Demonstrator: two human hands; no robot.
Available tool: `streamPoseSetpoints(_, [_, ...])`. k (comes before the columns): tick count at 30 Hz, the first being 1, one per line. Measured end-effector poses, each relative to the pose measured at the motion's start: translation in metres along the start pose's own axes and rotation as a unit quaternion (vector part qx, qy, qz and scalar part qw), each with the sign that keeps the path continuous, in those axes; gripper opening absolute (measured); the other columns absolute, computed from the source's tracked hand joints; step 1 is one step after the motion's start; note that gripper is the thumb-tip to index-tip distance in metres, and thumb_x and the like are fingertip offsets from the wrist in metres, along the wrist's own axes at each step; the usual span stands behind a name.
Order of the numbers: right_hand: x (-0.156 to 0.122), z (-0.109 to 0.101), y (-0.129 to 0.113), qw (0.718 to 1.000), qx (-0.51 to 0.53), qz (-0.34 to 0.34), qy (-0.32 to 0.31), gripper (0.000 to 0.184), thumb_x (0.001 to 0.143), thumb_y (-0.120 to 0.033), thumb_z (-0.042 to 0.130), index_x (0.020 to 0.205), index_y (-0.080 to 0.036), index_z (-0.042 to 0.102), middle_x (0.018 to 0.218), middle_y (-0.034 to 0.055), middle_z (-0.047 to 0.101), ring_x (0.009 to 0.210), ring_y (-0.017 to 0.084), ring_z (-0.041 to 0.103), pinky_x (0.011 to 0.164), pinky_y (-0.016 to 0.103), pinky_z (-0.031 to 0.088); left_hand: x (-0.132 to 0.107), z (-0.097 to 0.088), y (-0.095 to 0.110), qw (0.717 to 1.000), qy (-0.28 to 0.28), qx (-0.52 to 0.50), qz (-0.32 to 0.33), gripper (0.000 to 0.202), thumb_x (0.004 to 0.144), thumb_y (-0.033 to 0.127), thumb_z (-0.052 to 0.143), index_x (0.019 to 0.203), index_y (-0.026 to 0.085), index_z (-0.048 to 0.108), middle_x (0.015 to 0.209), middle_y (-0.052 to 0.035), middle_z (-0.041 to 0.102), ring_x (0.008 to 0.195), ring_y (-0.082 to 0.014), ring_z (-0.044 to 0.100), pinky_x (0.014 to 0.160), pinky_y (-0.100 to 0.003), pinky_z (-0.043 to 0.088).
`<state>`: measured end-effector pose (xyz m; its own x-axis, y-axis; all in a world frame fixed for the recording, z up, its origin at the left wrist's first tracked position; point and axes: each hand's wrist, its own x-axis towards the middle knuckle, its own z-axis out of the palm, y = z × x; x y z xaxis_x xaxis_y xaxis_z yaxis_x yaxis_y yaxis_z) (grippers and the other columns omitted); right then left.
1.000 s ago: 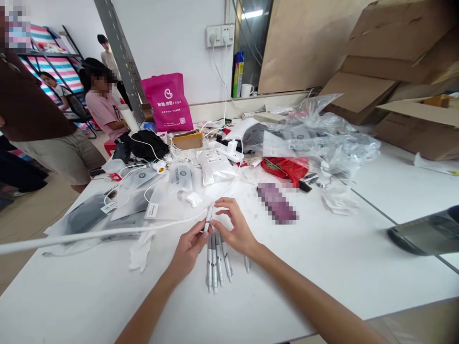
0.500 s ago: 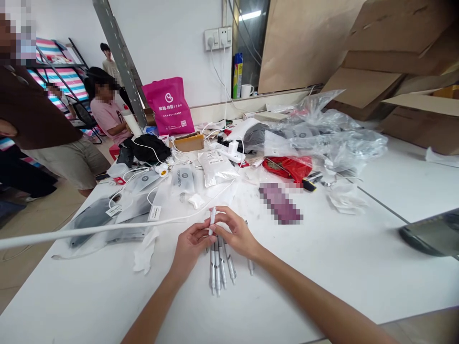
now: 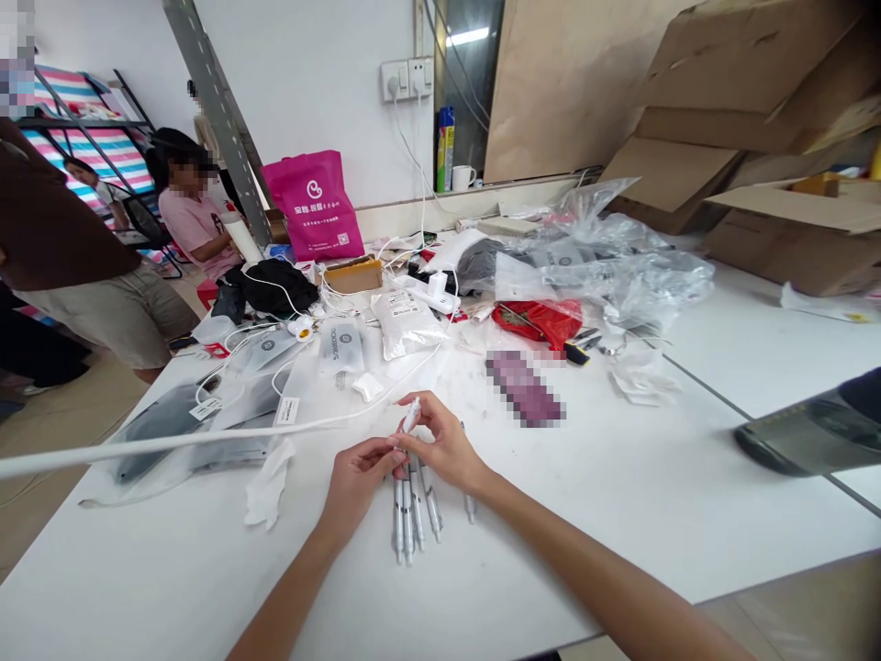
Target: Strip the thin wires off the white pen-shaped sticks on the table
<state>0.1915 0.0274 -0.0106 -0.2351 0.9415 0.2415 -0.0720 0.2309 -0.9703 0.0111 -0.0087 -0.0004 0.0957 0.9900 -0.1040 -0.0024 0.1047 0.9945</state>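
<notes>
A short white-and-silver pen [image 3: 412,416], tilted, is pinched in the fingers of my right hand [image 3: 441,445]. My left hand [image 3: 363,468] is closed at the pen's lower end, its fingertips meeting those of the right; the part between them is hidden. Below the hands several silver-and-white pens [image 3: 408,525] lie side by side on the white table [image 3: 523,569], their upper ends covered by my fingers. Another pen [image 3: 470,508] lies apart, partly behind my right wrist.
A white cable [image 3: 206,439] crosses the table at left, by bagged dark goods [image 3: 161,436] and a torn tissue [image 3: 268,487]. A blurred purple object [image 3: 524,389], a red bag [image 3: 543,321], clear plastic bags [image 3: 619,275] and a dark bottle [image 3: 812,427] lie beyond and right.
The pen in my hands has tipped to the right, and my left fingers have shifted down around its lower end. The whole view has shifted slightly.
</notes>
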Motion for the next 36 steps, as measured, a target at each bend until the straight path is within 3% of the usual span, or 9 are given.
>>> streamPoseSetpoints(6, [-0.0006,0.0002,-0.007,0.994,0.088,-0.015,-0.058,0.049,0.098,-0.047,0.076,0.137,-0.027,0.054,0.118,0.0063,0.074,0.105,0.019,0.072,0.098,0.04,0.058,0.004,-0.0039,0.0034,0.999,0.033,-0.009,0.012,0.032,0.078,0.043,0.091,0.091,0.015,0.083,0.072,-0.0036,0.074,0.062,-0.014,0.062,0.067,-0.028,0.054])
streamPoseSetpoints(8, [0.0,0.0007,-0.0072,0.989,0.126,-0.005,-0.076,0.046,0.1,-0.047,0.073,0.138,-0.027,0.055,0.114,0.0067,0.076,0.105,0.02,0.074,0.096,0.04,0.058,0.0046,-0.0056,0.0033,0.999,0.036,-0.006,0.013,0.031,0.078,0.042,0.091,0.088,0.015,0.082,0.07,-0.003,0.073,0.062,-0.0141,0.063,0.067,-0.028,0.054])
streamPoseSetpoints(13, [0.0021,0.0,-0.004,0.998,0.056,0.001,0.01,0.037,0.082,-0.045,0.091,0.094,-0.021,0.066,0.096,0.0029,0.074,0.089,0.018,0.071,0.09,0.036,0.057,0.0025,-0.004,0.0033,1.0,0.02,-0.009,0.011,0.03,0.075,0.039,0.093,0.09,0.016,0.082,0.07,-0.0023,0.072,0.065,-0.0147,0.064,0.071,-0.029,0.056])
streamPoseSetpoints(18, [0.0022,-0.0033,-0.0073,0.993,0.107,-0.013,-0.057,0.051,0.095,-0.046,0.078,0.139,-0.027,0.06,0.118,0.0077,0.077,0.111,0.021,0.074,0.099,0.04,0.058,0.0035,-0.0038,0.0037,0.999,0.037,-0.013,0.012,0.029,0.074,0.038,0.094,0.088,0.016,0.082,0.073,-0.0022,0.073,0.066,-0.014,0.064,0.071,-0.028,0.056])
streamPoseSetpoints(20, [0.0022,-0.0038,-0.0085,0.991,0.115,-0.005,-0.064,0.043,0.096,-0.047,0.077,0.131,-0.025,0.065,0.112,0.0076,0.079,0.108,0.022,0.076,0.097,0.04,0.058,0.0043,-0.0051,0.0032,0.999,0.045,-0.013,0.016,0.03,0.073,0.038,0.095,0.088,0.017,0.082,0.076,-0.0025,0.074,0.067,-0.0137,0.064,0.071,-0.028,0.056])
streamPoseSetpoints(24, [0.0029,-0.004,-0.0074,0.999,0.031,0.003,0.015,0.039,0.08,-0.044,0.093,0.103,-0.022,0.071,0.087,0.0002,0.073,0.082,0.017,0.07,0.084,0.034,0.056,0.0037,-0.0055,0.0027,0.999,0.037,-0.001,0.02,0.029,0.073,0.037,0.094,0.09,0.016,0.082,0.077,-0.0032,0.074,0.069,-0.0146,0.065,0.072,-0.028,0.056])
streamPoseSetpoints(29, [0.0029,-0.0036,-0.0071,0.993,0.106,-0.027,-0.055,0.05,0.093,-0.043,0.081,0.136,-0.026,0.062,0.116,0.0068,0.078,0.106,0.02,0.075,0.096,0.038,0.058,0.0022,-0.0041,0.0057,0.999,0.045,0.003,0.025,0.029,0.074,0.038,0.094,0.089,0.016,0.082,0.078,-0.0032,0.074,0.069,-0.0146,0.065,0.072,-0.028,0.056])
streamPoseSetpoints(34, [0.0018,-0.0017,-0.0062,0.999,0.037,-0.016,0.02,0.031,0.082,-0.043,0.091,0.094,-0.022,0.073,0.09,0.0022,0.076,0.084,0.017,0.072,0.083,0.034,0.057,0.0032,-0.0044,0.0052,0.999,0.039,-0.004,0.02,0.029,0.073,0.037,0.094,0.09,0.016,0.082,0.077,-0.0031,0.074,0.07,-0.0147,0.065,0.073,-0.028,0.056])
streamPoseSetpoints(36, [0.0017,-0.0023,-0.0076,0.999,0.032,-0.03,0.019,0.033,0.083,-0.042,0.091,0.104,-0.023,0.074,0.098,0.0033,0.077,0.094,0.019,0.073,0.089,0.035,0.057,0.004,-0.0048,0.0038,0.999,0.034,-0.002,0.021,0.028,0.075,0.038,0.093,0.09,0.017,0.083,0.076,-0.003,0.074,0.07,-0.0144,0.065,0.073,-0.027,0.056])
